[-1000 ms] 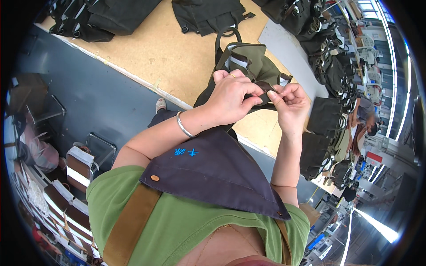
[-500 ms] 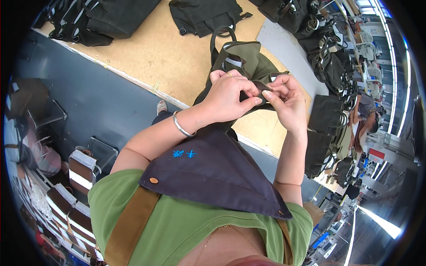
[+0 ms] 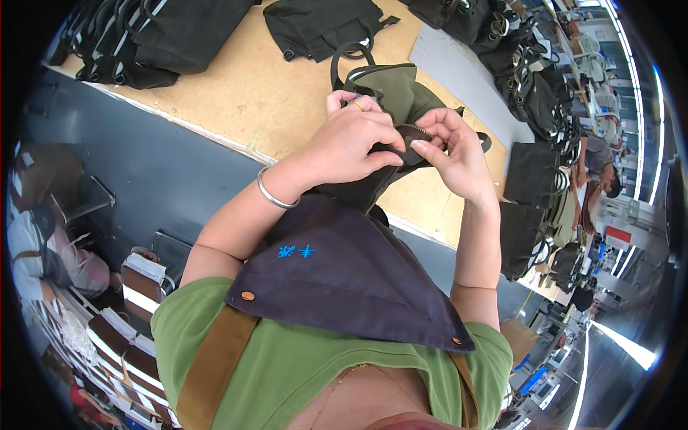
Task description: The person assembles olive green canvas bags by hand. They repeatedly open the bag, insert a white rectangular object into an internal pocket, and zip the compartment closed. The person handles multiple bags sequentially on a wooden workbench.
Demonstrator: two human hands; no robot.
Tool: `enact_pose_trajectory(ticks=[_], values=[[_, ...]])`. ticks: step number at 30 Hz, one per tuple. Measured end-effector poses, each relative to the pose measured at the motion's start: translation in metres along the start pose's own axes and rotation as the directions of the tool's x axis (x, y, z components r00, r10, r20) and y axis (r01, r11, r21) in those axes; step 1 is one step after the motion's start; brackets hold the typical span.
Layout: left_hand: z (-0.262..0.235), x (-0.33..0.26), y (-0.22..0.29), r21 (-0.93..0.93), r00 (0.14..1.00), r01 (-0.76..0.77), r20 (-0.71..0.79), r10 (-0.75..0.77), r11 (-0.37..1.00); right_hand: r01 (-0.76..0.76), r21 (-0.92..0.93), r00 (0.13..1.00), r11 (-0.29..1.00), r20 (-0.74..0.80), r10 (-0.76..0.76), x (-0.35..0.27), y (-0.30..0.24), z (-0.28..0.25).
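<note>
An olive and dark bag [image 3: 395, 83] with a loop handle [image 3: 337, 66] stands at the table's near edge, its top gaping. Along the opening runs a zipper [image 3: 423, 131] with metal teeth. My left hand [image 3: 355, 140], silver bangle on the wrist, grips the bag's edge left of the zipper, thumb against fingers. My right hand [image 3: 459, 152] pinches the zipper edge between thumb and fingers on the right. The lower part of the bag is hidden behind my hands and my dark apron [image 3: 344, 265]. No zipper pull can be made out.
The tan worktable [image 3: 208, 107] carries a stack of black bags [image 3: 183, 36] at far left and another black bag [image 3: 322, 29] at the back. More dark bags [image 3: 530, 172] line the right. A person [image 3: 598, 161] works beyond them. Stools [image 3: 161, 244] stand on the left floor.
My thumbs have drawn apart, and a wider stretch of dark fabric shows between them at the zipper. My left hand sits further left and up; the view has shifted slightly.
</note>
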State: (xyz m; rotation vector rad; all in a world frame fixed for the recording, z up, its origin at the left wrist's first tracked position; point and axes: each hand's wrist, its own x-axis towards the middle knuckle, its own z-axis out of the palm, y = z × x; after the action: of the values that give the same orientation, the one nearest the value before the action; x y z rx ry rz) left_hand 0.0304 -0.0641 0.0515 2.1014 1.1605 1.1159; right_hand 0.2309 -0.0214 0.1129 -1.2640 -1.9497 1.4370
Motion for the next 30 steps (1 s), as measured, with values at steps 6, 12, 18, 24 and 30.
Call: enact_pose_trajectory(ticks=[6, 12, 18, 24, 30], values=[[0.001, 0.001, -0.003, -0.009, 0.995, -0.097, -0.021, 0.097, 0.995, -0.071, -0.063, 0.996, 0.995, 0.049, 0.074, 0.002, -0.009, -0.003], [0.004, 0.0, 0.001, 0.106, 0.995, -0.099, -0.003, 0.1, 0.989, -0.006, -0.053, 1.0, 0.999, 0.015, 0.006, 0.006, -0.005, 0.002], [-0.021, 0.007, -0.014, 0.19, 0.988, -0.137, 0.094, 0.121, 0.972, 0.0, -0.157, 0.996, 0.988, 0.085, 0.013, -0.001, -0.009, -0.002], [-0.05, 0.002, 0.008, 0.31, 0.961, -0.173, 0.261, 0.091, 0.935, 0.284, -0.314, 0.958, 0.906, 0.064, -0.278, -0.024, -0.009, -0.007], [0.006, -0.001, -0.019, 0.435, 0.917, -0.303, 0.375, 0.136, 0.848, 0.168, -0.532, 0.985, 0.83, 0.072, -0.154, -0.013, 0.052, -0.033]])
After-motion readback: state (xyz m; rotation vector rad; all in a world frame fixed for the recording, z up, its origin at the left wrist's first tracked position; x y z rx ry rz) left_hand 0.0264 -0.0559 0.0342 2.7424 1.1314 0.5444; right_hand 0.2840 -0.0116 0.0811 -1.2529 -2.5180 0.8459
